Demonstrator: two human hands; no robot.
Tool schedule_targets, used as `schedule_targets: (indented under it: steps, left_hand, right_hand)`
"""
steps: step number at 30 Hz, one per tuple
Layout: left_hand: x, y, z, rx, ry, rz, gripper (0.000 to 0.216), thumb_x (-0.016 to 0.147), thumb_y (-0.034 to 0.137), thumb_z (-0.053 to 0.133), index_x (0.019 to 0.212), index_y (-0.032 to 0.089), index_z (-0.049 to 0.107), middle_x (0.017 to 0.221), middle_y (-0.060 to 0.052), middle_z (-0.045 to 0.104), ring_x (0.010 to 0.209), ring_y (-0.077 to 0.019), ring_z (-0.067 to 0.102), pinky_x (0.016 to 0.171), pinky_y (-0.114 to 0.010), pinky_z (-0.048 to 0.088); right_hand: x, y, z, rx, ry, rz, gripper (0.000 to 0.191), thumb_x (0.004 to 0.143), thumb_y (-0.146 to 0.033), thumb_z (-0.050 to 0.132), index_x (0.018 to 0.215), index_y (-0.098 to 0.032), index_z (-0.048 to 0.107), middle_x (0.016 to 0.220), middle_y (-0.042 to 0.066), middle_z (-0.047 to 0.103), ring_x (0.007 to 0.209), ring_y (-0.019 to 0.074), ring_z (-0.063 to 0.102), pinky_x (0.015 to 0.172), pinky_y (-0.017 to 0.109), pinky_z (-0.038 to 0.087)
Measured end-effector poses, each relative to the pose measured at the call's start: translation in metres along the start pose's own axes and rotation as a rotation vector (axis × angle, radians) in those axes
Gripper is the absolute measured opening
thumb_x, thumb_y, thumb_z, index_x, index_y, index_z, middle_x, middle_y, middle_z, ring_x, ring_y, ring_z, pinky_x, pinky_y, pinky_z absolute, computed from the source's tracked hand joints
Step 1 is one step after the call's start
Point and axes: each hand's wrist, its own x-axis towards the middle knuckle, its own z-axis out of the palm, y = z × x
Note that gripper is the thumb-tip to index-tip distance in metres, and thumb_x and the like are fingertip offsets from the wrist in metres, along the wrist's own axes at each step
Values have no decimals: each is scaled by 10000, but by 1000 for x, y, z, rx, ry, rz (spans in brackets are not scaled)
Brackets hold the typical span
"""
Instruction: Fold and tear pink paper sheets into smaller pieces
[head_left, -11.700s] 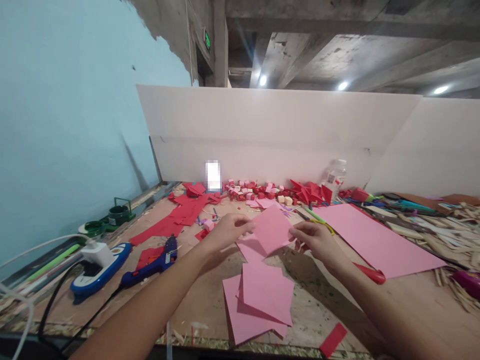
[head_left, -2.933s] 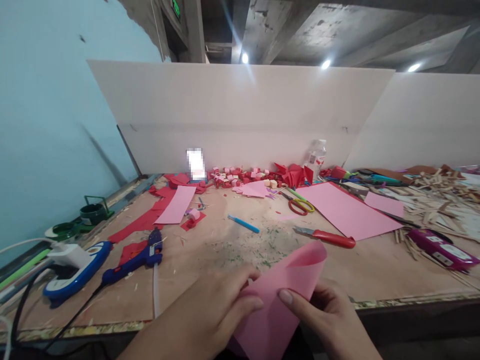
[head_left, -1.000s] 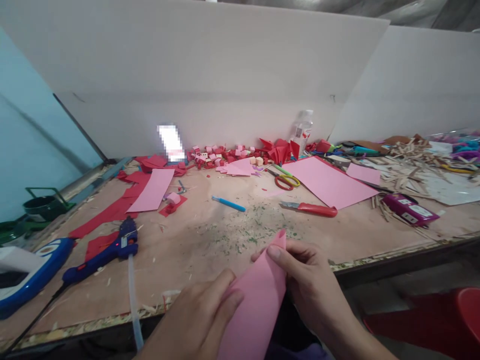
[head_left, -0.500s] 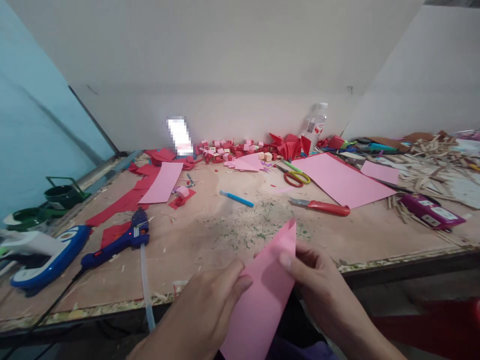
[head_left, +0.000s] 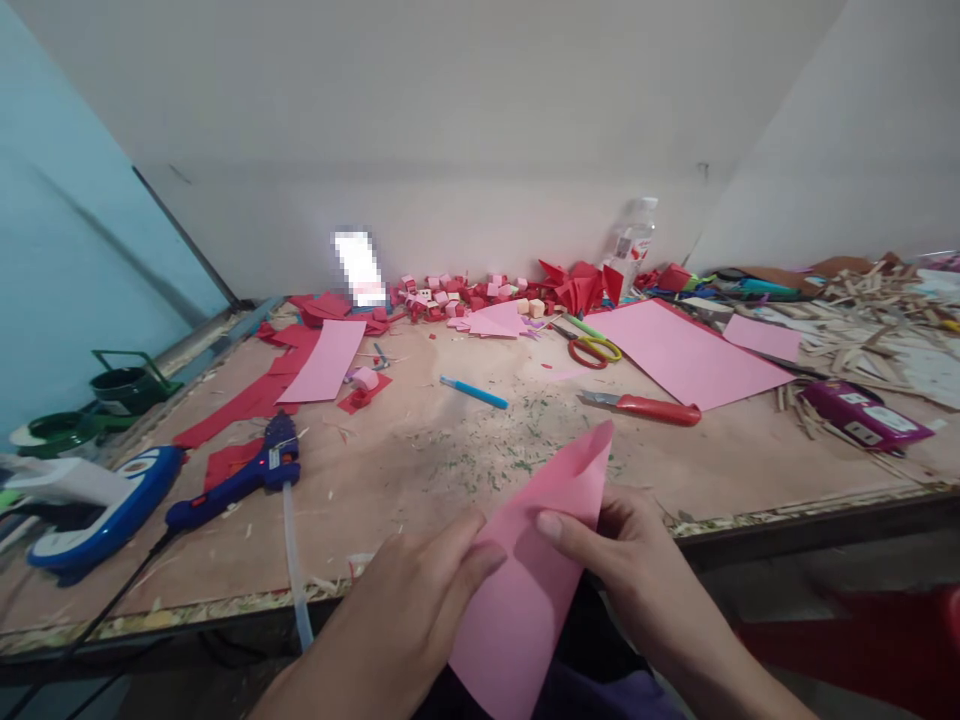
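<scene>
A sheet of pink paper (head_left: 517, 600), folded over toward its pointed top, is held between my two hands above my lap at the table's front edge. My left hand (head_left: 420, 590) pinches its left side, thumb on the near face and fingers mostly hidden. On the right edge, my right hand (head_left: 622, 550) grips it with the thumb pressed on the front and the other fingers behind. Beyond the paper on the table lie a blue pen (head_left: 474, 391) and a red-handled utility knife (head_left: 641, 407).
Scissors (head_left: 592, 350) and a large pink sheet (head_left: 694, 355) lie at the right. A blue hot glue gun (head_left: 240, 485) sits at the left near a blue-and-white power strip (head_left: 112, 515). Small pink and red paper pieces (head_left: 465, 295), a bottle (head_left: 634, 245) and a lit phone (head_left: 360, 268) line the wall.
The paper's top has tilted slightly right and its fold bulges more open. My right thumb has slid left and a little up across the sheet. My left hand keeps its pinch.
</scene>
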Motion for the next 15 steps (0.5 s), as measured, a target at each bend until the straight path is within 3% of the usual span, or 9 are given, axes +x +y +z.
schedule_targets:
  steps: [3,9,15]
  left_hand:
    - [-4,-4,2,10,93,14,490,1015,504,312,1149,278,727,1080,-66,809,978,-310,758,859,-452,591]
    - [-11,-12,7,2,220,31,445,1021,500,411,1258,283,720,1148,-54,805,1037,-287,762,886,-400,624]
    - [-15,-14,4,-19,306,1,413,1039,514,423,1204,294,730,1173,-38,795,1050,-273,752,790,-333,625]
  right_hand:
    - [-5,-2,0,74,-123,16,278,850,-451,859,970,-201,841,861,71,794,766,198,719,750,283,589]
    - [-8,-3,-3,-14,-60,-25,316,899,-490,804,838,-182,844,787,74,786,668,166,681,633,226,536]
    - [-12,-3,-3,-16,-135,-28,280,907,-503,787,951,-238,865,868,66,802,813,223,729,763,293,593]
